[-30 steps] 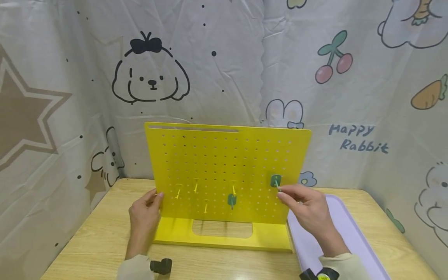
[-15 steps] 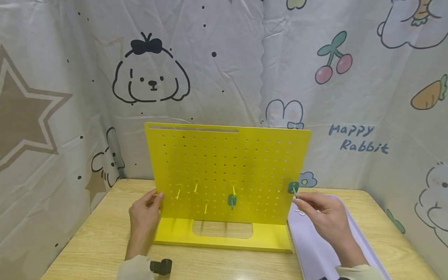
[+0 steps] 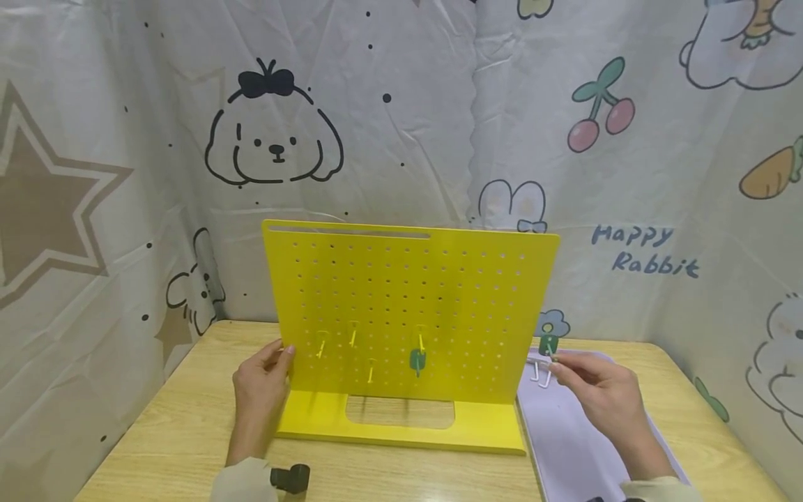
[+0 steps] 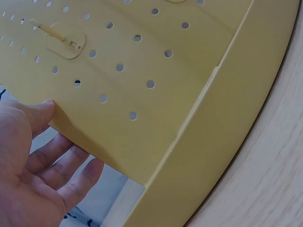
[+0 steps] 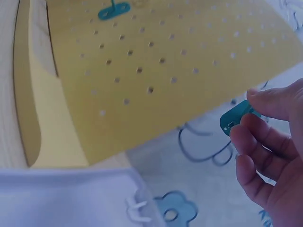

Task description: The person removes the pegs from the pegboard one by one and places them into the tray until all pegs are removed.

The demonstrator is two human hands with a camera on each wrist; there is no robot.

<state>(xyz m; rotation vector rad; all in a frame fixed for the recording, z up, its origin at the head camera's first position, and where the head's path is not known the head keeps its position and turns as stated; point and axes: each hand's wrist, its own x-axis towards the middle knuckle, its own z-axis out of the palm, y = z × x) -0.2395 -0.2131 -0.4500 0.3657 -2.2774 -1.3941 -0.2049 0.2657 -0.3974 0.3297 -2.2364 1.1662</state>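
Note:
A yellow pegboard (image 3: 376, 279) stands on its yellow base in the head view. My left hand (image 3: 260, 380) grips its left edge, thumb on the front and fingers behind, as the left wrist view (image 4: 47, 161) also shows. Off the board's right edge, my right hand (image 3: 599, 397) pinches a green pegboard hook (image 3: 548, 344) by its prong, above the far end of the tray; its flat plate (image 5: 232, 118) faces away from the palm. Another green hook (image 3: 417, 360) sits on the board, with several yellow hooks (image 3: 322, 345) around it.
A lilac tray (image 3: 564, 432) lies on the wooden table (image 3: 169, 425), to the right of the board. White hooks (image 3: 541, 375) are in its far left corner. A printed curtain (image 3: 401, 125) hangs behind and at both sides.
My right hand has drawn the green hook away from the board's front, rightward past its edge to over the tray. The white hooks have come into sight. My left hand stays put.

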